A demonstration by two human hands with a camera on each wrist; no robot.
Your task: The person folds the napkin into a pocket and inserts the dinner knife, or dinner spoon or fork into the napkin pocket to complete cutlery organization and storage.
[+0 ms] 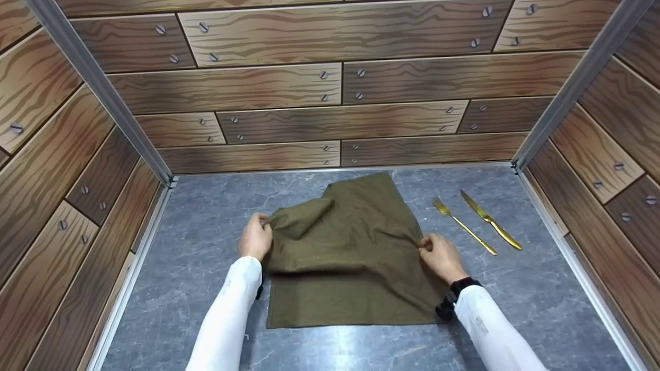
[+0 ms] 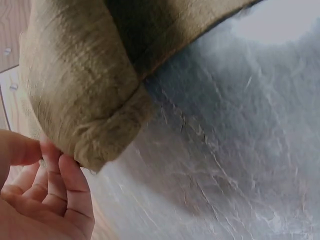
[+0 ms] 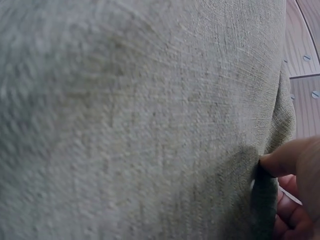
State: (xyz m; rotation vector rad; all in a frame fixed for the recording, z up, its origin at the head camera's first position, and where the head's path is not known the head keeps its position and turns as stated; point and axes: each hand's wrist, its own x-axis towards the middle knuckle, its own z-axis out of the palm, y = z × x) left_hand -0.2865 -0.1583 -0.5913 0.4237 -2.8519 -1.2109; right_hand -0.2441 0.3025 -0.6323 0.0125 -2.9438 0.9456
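An olive-brown cloth (image 1: 350, 242) lies rumpled on the grey marbled surface, with a raised fold across its middle and a flatter strip along its near edge. My left hand (image 1: 256, 237) pinches its left edge between thumb and fingers; in the left wrist view the cloth's corner (image 2: 107, 135) bulges up beside the fingertips. At the opposite edge my right hand (image 1: 441, 255) pinches the cloth, thumb on top, and the right wrist view is mostly filled by the fabric (image 3: 150, 120).
A gold fork (image 1: 464, 226) and a gold knife (image 1: 490, 219) lie side by side to the right of the cloth. Wood-patterned walls (image 1: 340, 118) with metal corner strips enclose the surface at the back and both sides.
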